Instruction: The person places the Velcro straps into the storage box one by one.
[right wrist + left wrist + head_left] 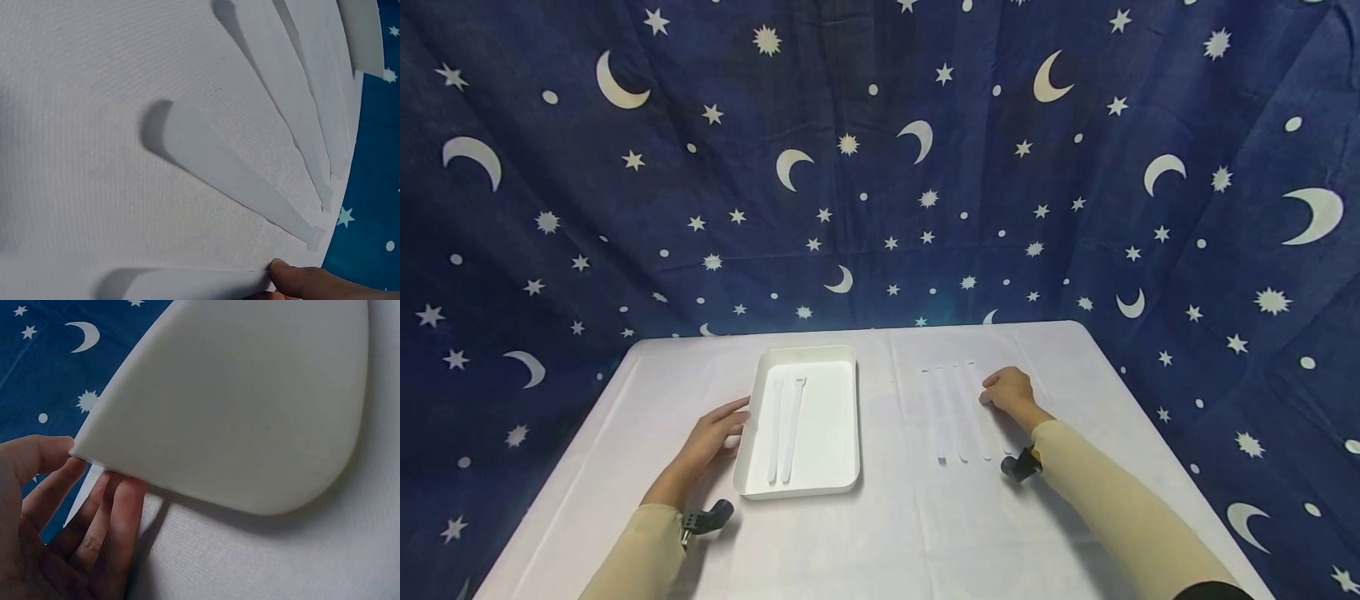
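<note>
Right hand (1011, 393) grip pinching rightmost white strip (187, 284), left hand (718, 429) steadying tray (752, 467)

Right wrist view: right hand (312, 284) cut off by bottom edge, only one fingertip visible. Left wrist view: tray (237, 406) cropped at top.

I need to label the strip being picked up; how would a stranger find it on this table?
On the white table, look right of the white tray to the row of flat white strips. It is the rightmost strip, the only one the right hand touches, fingertips at its far end; its neighbours lie untouched.
</note>
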The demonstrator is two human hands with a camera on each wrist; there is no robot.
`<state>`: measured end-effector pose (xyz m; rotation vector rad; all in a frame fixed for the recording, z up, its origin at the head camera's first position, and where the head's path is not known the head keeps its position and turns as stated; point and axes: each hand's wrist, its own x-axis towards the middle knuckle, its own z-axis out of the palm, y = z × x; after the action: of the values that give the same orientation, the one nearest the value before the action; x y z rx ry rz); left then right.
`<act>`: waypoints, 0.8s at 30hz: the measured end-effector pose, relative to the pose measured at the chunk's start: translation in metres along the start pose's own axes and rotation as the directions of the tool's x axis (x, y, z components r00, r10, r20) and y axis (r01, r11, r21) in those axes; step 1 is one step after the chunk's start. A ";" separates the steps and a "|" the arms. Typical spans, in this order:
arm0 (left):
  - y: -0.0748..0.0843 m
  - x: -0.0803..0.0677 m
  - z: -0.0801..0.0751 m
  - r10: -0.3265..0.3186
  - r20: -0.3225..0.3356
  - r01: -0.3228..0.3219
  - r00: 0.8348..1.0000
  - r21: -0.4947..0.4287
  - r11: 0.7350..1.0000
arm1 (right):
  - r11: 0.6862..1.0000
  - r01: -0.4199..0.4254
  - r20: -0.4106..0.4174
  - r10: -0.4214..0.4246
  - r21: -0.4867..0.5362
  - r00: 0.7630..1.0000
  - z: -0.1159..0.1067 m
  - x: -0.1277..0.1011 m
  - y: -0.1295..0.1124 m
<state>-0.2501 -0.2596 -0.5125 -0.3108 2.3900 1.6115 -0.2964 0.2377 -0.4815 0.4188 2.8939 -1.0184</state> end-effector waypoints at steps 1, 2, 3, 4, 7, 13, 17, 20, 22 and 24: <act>0.000 0.000 0.000 -0.002 -0.002 0.002 1.000 0.000 1.000 | 1.000 0.002 -0.006 -0.001 0.007 1.000 0.001 0.000 0.001; 0.000 -0.001 -0.001 -0.002 -0.003 0.003 1.000 0.005 1.000 | 1.000 0.006 -0.010 -0.005 0.015 1.000 0.002 -0.001 0.001; 0.000 -0.001 -0.001 -0.004 -0.004 0.004 1.000 0.010 1.000 | 1.000 0.013 -0.015 -0.013 0.020 1.000 0.003 -0.001 0.001; 0.000 -0.001 -0.001 -0.005 -0.006 0.005 1.000 0.016 1.000 | 0.999 0.023 -0.021 -0.022 0.024 1.000 0.005 -0.002 0.002; 0.000 -0.002 -0.002 -0.012 -0.009 0.012 1.000 0.026 1.000 | 0.999 0.044 -0.039 -0.043 0.030 0.998 0.007 -0.004 0.003; 0.000 -0.001 -0.002 -0.021 -0.012 0.021 1.000 0.028 0.999 | 0.998 0.059 -0.057 -0.058 0.018 0.997 0.007 -0.005 0.004; 0.000 -0.001 -0.001 -0.021 -0.011 0.021 1.000 0.017 1.000 | 0.999 0.042 -0.043 -0.041 0.016 0.998 0.006 -0.004 0.004; -0.001 -0.001 0.000 -0.012 -0.010 0.012 1.000 0.016 1.000 | 1.000 0.025 -0.030 -0.025 0.017 0.999 0.004 -0.003 0.003; -0.001 -0.001 0.000 -0.001 -0.006 0.001 1.000 0.020 1.000 | 1.000 0.020 -0.021 -0.019 0.016 1.000 0.003 -0.002 0.003; -0.001 -0.001 0.000 0.007 -0.006 -0.007 1.000 0.028 1.000 | 1.000 0.028 -0.016 -0.027 0.015 1.000 0.003 -0.001 0.003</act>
<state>-0.2488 -0.2598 -0.5134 -0.3032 2.4184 1.5807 -0.2947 0.2379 -0.4855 0.3903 2.9155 -1.0456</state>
